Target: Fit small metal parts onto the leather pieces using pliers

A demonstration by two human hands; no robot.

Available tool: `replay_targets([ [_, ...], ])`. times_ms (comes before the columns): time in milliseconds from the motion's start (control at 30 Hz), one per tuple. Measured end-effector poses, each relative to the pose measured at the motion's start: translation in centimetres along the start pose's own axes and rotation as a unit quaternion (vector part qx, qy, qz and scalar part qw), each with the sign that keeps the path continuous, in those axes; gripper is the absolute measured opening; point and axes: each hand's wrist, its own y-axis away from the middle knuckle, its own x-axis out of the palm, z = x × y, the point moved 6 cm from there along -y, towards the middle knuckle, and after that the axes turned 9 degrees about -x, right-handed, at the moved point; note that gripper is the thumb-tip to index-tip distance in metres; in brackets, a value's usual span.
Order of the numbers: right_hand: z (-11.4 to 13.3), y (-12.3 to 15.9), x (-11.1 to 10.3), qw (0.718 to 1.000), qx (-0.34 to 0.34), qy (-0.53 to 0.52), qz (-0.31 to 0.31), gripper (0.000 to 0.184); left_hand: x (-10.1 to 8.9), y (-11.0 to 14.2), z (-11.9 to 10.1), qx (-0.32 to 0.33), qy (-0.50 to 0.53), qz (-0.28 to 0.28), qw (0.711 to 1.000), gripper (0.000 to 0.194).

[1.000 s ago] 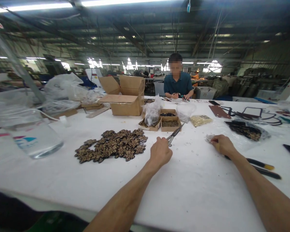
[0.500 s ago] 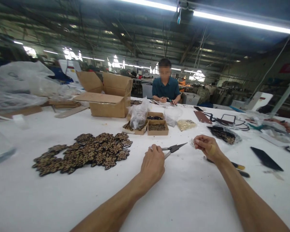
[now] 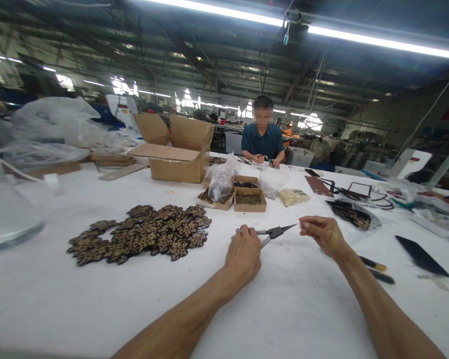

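Note:
My left hand (image 3: 245, 252) is closed round the handles of needle-nose pliers (image 3: 276, 232), whose pointed jaws aim right. Just beyond the jaw tips, my right hand (image 3: 320, 233) is pinched, thumb against fingers. A tiny pale piece shows at its fingertips; its kind is too small to make out. On the table left of my hands lies a pile of leopard-print, flower-shaped pieces (image 3: 145, 234) with dark edges. A tool with yellow and black handles (image 3: 376, 267) lies under and beside my right forearm, partly hidden.
Beyond my hands stand an open cardboard box (image 3: 175, 169), a small carton of tiny parts (image 3: 250, 208), and a bag of yellowish bits (image 3: 294, 197). A dark flat panel (image 3: 421, 254) lies at right. Across the table (image 3: 97, 309) sits a person (image 3: 262, 137) working with both hands.
The view has shifted so most things sit slightly farther right. The plier tips are now closer to my right fingertips. The clear small bits seen at those fingers before are barely visible.

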Motion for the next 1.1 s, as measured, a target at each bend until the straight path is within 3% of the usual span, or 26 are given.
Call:
replay_targets([
  [767,0.0,0.4,0.7,1.0,0.024,0.012,0.001,0.035,0.1,0.0,-0.1,0.006,-0.011,-0.03,0.999,0.045],
  [1100,0.0,0.7,1.1,0.994,0.061,-0.054,0.067,0.028,-0.4,0.2,-0.5,0.035,-0.02,-0.035,0.999,0.046],
])
